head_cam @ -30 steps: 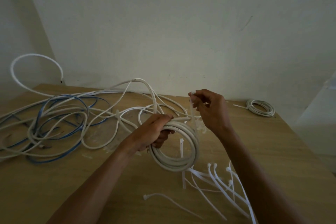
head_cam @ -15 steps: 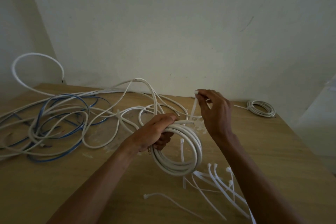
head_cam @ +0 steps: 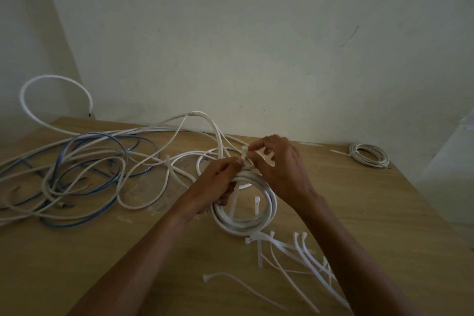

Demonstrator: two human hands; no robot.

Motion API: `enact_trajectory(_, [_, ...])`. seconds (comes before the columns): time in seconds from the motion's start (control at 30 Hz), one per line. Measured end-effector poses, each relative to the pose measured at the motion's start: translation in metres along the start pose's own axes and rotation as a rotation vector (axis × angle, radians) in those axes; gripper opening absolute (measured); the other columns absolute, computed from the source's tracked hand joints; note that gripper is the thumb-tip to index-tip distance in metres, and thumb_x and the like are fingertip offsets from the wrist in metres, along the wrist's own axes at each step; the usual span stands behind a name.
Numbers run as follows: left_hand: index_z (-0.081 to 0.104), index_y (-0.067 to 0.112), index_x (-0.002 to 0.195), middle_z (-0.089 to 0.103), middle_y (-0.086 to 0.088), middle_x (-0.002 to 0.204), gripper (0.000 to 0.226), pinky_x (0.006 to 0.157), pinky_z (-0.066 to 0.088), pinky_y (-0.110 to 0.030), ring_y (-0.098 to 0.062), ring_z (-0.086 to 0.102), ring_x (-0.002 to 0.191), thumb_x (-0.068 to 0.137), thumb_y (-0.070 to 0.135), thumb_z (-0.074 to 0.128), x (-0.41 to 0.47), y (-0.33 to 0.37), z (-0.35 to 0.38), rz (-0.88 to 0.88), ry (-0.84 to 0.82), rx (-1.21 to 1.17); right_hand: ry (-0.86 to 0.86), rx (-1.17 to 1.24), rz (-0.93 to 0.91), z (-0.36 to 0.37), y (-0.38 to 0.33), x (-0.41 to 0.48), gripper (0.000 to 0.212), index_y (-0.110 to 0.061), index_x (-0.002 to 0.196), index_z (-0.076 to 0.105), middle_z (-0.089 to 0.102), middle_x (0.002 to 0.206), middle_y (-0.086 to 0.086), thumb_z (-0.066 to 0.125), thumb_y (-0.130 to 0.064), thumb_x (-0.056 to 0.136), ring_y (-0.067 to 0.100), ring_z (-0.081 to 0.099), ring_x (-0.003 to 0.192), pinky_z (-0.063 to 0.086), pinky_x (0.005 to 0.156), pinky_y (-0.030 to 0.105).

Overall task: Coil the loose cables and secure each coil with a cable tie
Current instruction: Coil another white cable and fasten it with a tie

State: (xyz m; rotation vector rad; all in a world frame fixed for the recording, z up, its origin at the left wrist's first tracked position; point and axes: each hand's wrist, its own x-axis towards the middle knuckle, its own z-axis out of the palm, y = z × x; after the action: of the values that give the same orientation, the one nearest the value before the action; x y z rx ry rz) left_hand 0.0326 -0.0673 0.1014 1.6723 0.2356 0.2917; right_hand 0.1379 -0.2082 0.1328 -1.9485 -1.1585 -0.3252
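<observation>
Cable tie (head_cam: 245, 156), half hidden, is pinched by left hand (head_cam: 218, 183) and right hand (head_cam: 280, 165).

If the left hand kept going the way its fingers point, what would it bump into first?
Most likely the cable tie just ahead, pinched by the right hand close beyond. The left hand, gripping the cable coil, points away and rightward; depth is unclear.

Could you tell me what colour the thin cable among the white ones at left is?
The thin cable is blue, clearest in the head view.
</observation>
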Motion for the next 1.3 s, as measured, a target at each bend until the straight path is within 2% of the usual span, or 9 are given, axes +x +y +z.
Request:
enact_trajectory(0.07, [0.049,0.012,0.079,0.032,-0.002,0.054,0.036,0.041,0.02,-0.022,-0.013,0.022,0.041,0.108,0.031,0.044,0.002,0.0,-0.003,-0.039,0.075,-0.103,0.052,-0.087,-0.153,-0.002,-0.003,-0.001,0.011,-0.02,0.104,0.07,0.063,0.092,-0.01,0.066,-0.025,0.095,0.004,0.052,0.08,0.039,0.07,0.015])
enact_trajectory(0.23, [0.05,0.014,0.075,0.033,0.001,0.05,0.036,0.04,0.019,-0.02,-0.01,0.022,0.039,0.106,0.03,0.045,0.005,0.006,-0.01,-0.191,0.176,-0.324,-0.318,-0.143,-0.332,-0.007,-0.012,-0.005,0.028,-0.026,0.113,0.073,0.059,0.094,-0.012,0.077,-0.021,0.085,-0.001,0.041,0.083,0.033,0.075,0.018])
enact_trajectory(0.33, [0.05,0.015,0.074,0.035,0.002,0.05,0.035,0.039,0.02,-0.019,-0.009,0.025,0.038,0.104,0.032,0.047,0.005,0.008,-0.011,-0.241,0.178,-0.378,-0.291,-0.381,-0.382,0.006,-0.014,-0.012,0.046,-0.032,0.118,0.071,0.057,0.102,-0.007,0.084,-0.03,0.074,0.01,0.04,0.095,0.032,0.08,0.029])
enact_trajectory(0.47, [0.055,0.016,0.074,0.039,0.001,0.051,0.034,0.038,0.024,-0.02,-0.009,0.032,0.037,0.102,0.035,0.052,0.005,0.007,-0.011,-0.256,0.158,-0.435,-0.134,-0.382,-0.493,0.02,-0.02,-0.017,0.02,-0.031,0.095,0.075,0.06,0.097,-0.007,0.065,-0.043,0.082,0.016,0.048,0.095,0.035,0.082,0.033])
enact_trajectory(0.7, [0.066,0.016,0.093,0.038,-0.008,0.056,0.03,0.043,0.026,-0.022,-0.015,0.031,0.041,0.108,0.033,0.046,0.001,0.003,-0.005,0.137,0.116,-0.095,-0.096,0.392,0.025,0.003,-0.022,-0.007,0.006,-0.014,0.094,0.078,0.075,0.083,-0.005,0.075,-0.014,0.088,0.007,0.067,0.074,0.048,0.068,0.016])
enact_trajectory(0.83, [0.07,0.02,0.11,0.045,-0.008,0.055,0.027,0.041,0.036,-0.024,-0.019,0.039,0.044,0.106,0.036,0.049,0.004,-0.006,0.0,0.222,0.155,0.092,-0.14,0.732,0.269,0.0,-0.022,-0.008,0.014,-0.002,0.099,0.071,0.077,0.086,0.011,0.074,-0.011,0.089,0.025,0.076,0.082,0.061,0.076,0.031])
enact_trajectory(1.07, [0.069,0.012,0.104,0.053,0.007,0.053,0.026,0.043,0.037,-0.031,-0.01,0.044,0.043,0.109,0.023,0.046,0.009,-0.012,-0.006,0.384,0.357,0.14,-0.141,0.697,0.34,-0.002,-0.02,-0.005,0.007,-0.008,0.087,0.078,0.077,0.085,0.005,0.073,-0.012,0.09,0.016,0.073,0.081,0.054,0.073,0.021])
enact_trajectory(1.13, [0.069,0.01,0.105,0.052,0.008,0.054,0.026,0.043,0.034,-0.027,-0.009,0.042,0.044,0.108,0.022,0.046,0.01,-0.012,-0.008,0.43,0.368,0.154,-0.154,0.643,0.355,-0.001,-0.019,-0.004,0.007,-0.014,0.087,0.08,0.076,0.086,0.008,0.075,-0.017,0.089,0.026,0.071,0.084,0.056,0.073,0.029])
enact_trajectory(1.3, [0.07,0.007,0.099,0.053,0.01,0.055,0.025,0.047,0.033,-0.019,-0.003,0.042,0.044,0.107,0.02,0.05,0.01,-0.014,-0.001,0.486,0.342,0.246,-0.261,0.698,0.368,-0.005,-0.021,-0.005,0.01,-0.007,0.092,0.079,0.079,0.091,0.003,0.071,-0.012,0.091,0.009,0.073,0.091,0.051,0.076,0.01])
